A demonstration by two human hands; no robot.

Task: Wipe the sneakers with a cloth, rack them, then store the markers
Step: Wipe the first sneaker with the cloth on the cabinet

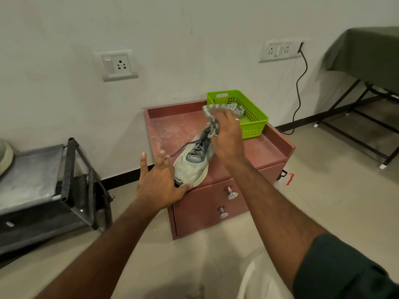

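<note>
Sneaker (193,162) is lying on top of the reddish drawer cabinet (269,147), toe hanging over the cabinet's front edge, and that is the worry in the head view. Left hand (160,180) is spreading its fingers wide, thumb touching the toe sole, not gripping anything; the loose lace (179,151) is trailing across toward its fingers. Right hand (226,134) is bunching the checked cloth (212,118) in curled fingers and pressing at the sneaker's ankle opening. A hard swipe toward the front edge is likely to slide the sneaker off the cabinet, since nothing is clamping it. Green basket (254,124) is sitting at the cabinet's back right corner, more cloth inside; a wide backswing could knock it. Black rack (71,180) is standing left of the cabinet, a second shoe (5,156) possibly at the frame's edge. Markers: I cannot spot any for certain.
</note>
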